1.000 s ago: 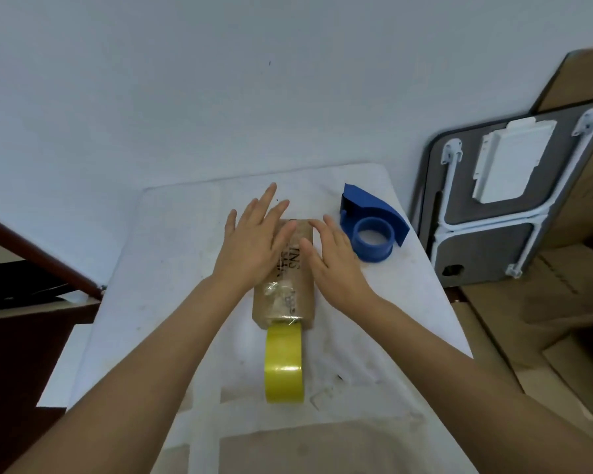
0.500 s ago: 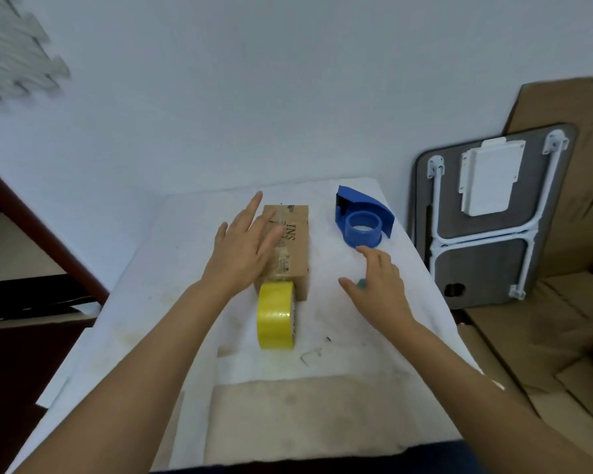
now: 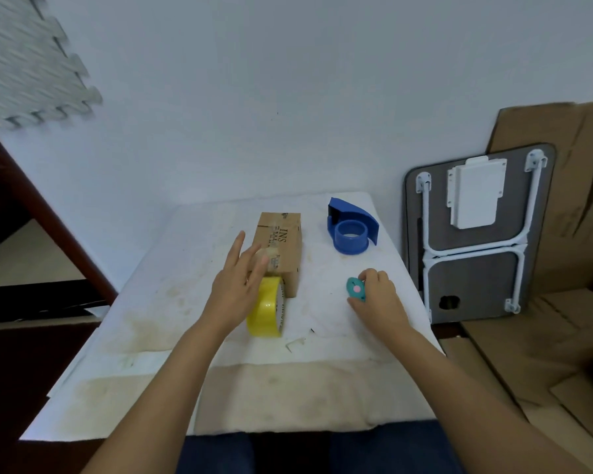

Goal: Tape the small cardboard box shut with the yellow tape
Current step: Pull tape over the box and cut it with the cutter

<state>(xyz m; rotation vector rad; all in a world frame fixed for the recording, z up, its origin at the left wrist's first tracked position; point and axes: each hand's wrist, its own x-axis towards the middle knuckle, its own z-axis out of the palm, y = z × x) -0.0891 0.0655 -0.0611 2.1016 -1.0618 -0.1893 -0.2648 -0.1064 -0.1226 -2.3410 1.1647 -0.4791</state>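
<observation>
Cardboard box [image 3: 281, 244] sits on the white-covered worktop [image 3: 172, 302], lying flat with its long side running away from the camera and the printed letters "INS" on its top face. Everything else reads off that box. Right against its near end stands the yellow tape roll [image 3: 266, 307], up on its edge and touching the box's front. The left hand [image 3: 237, 285] hovers at the box's near left corner, fingers [image 3: 235, 244] spread and extended, palm over the roll's left flank; motion blur at the fingertips makes it unclear whether they actually touch the cardboard. A strip of clear film glints on the box top just beside those fingertips. To the right of the box, well apart from it, the right hand [image 3: 377, 295] rests on the worktop with its fingers curled around a small teal cutter [image 3: 356, 288] with a pink dot, pinching it between thumb and forefinger. Beyond that hand, level with the box's far half, stands a blue tape dispenser [image 3: 351, 227]. Near the roll, on the side away from the box, a small white scrap [image 3: 295, 343] lies on the cloth.
</observation>
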